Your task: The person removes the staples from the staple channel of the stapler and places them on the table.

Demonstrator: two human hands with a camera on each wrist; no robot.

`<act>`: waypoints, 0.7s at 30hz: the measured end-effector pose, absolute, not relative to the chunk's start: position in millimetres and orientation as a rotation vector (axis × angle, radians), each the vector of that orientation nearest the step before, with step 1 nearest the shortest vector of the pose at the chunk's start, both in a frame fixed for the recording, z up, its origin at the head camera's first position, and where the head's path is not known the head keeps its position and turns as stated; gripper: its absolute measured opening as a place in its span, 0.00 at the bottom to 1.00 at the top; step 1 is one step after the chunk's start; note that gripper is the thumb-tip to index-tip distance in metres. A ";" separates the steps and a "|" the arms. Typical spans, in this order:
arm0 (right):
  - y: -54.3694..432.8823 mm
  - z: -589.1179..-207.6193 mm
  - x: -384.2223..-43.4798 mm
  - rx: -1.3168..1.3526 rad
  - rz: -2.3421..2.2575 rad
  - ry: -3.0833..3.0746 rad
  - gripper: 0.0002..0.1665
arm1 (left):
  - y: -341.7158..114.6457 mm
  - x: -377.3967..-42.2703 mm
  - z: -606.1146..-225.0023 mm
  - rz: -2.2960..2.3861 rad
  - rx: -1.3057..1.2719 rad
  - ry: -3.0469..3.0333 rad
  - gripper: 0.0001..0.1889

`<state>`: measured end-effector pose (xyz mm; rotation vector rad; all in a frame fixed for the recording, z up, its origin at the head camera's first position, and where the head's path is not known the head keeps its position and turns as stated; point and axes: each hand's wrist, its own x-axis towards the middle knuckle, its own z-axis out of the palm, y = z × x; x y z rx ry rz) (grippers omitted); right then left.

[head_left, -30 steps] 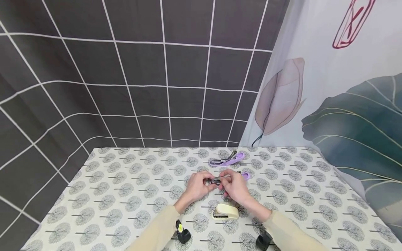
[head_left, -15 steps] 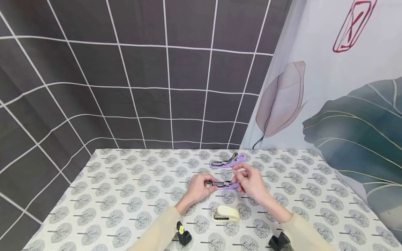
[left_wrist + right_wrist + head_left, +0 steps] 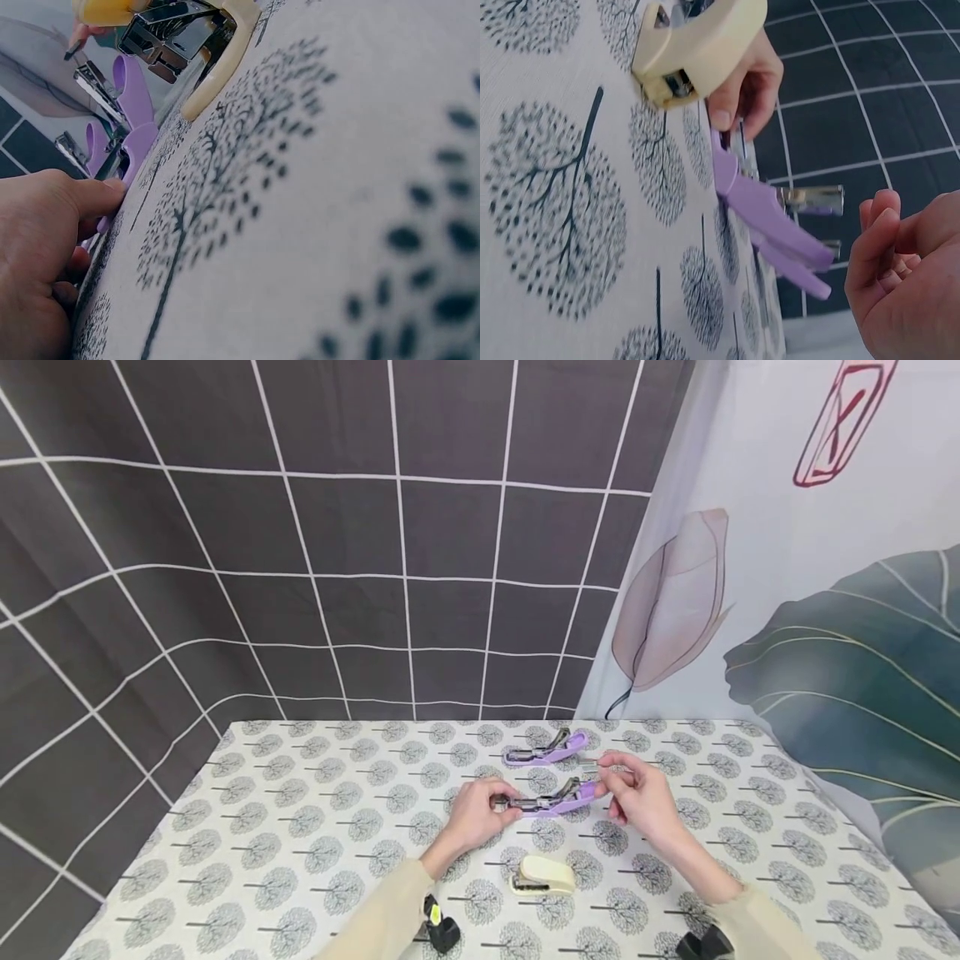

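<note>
Right hand [image 3: 641, 797]: shifted rightward since the earlier frame; fingertips pinch what looks like a small strip [image 3: 589, 766], too tiny to identify.
Near purple stapler [image 3: 551, 807]: lies unfolded on the patterned cloth [image 3: 247, 852], between the hands.
Left hand [image 3: 476, 814]: thumb and fingers grip its left end.
Far purple stapler [image 3: 546, 752]: unfolded too, just behind.
Cream stapler [image 3: 547, 872]: folded, nearer the person.

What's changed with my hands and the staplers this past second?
The right hand has moved rightward off the metal arm of the near purple stapler; that arm now shows tilted up. The hand pinches a small strip. The left hand still grips that stapler's left end; the far purple stapler and cream stapler stayed put.
</note>
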<state>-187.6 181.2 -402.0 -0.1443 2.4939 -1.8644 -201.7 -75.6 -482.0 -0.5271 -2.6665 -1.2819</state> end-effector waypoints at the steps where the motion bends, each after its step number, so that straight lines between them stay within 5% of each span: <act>1: 184.0 -402.9 -187.6 -0.132 -1.863 2.503 0.15 | -75.2 -201.8 -482.2 -1.280 -0.529 -2.664 0.10; 21: 211.7 -425.9 -188.5 0.023 -1.752 2.571 0.17 | -76.7 -200.7 -480.1 -1.260 -0.547 -2.638 0.10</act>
